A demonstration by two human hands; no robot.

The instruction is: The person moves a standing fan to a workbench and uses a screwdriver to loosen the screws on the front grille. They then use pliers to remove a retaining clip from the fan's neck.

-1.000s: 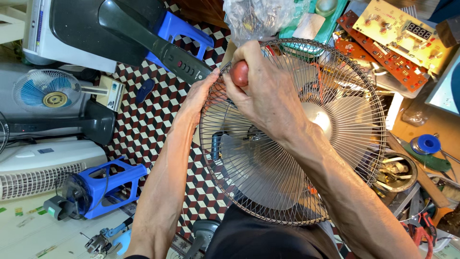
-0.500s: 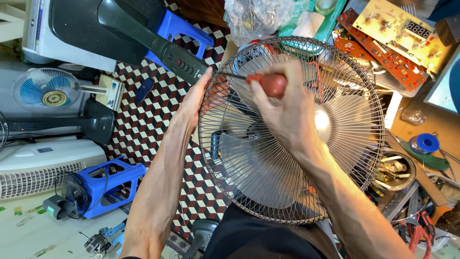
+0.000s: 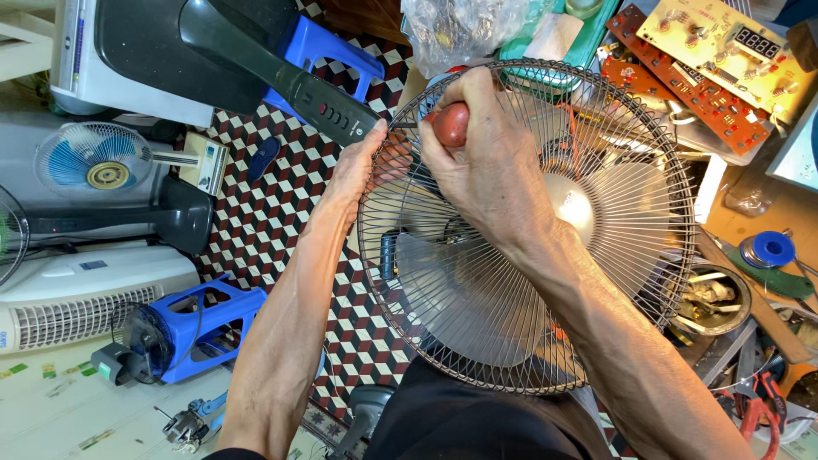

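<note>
A round wire fan guard [image 3: 630, 255] with a silver centre cap lies in front of me, over my lap. My left hand [image 3: 362, 166] grips the guard's upper left rim. My right hand [image 3: 486, 153] is closed on a screwdriver with a red handle [image 3: 450, 124], its short metal shaft pointing left at the rim right beside my left hand's fingers. Grey fan blades show behind the wires.
A black fan stand with buttons [image 3: 281, 72] and a blue stool [image 3: 328, 51] lie at upper left. Small fans and a blue motor unit [image 3: 179, 336] sit on the left floor. Circuit boards [image 3: 716, 51], a solder spool [image 3: 769, 249] and pliers [image 3: 758, 405] crowd the right.
My right hand with the screwdriver swung right across the guard, then came back left to the rim by my left hand. My left hand kept its hold on the rim.
</note>
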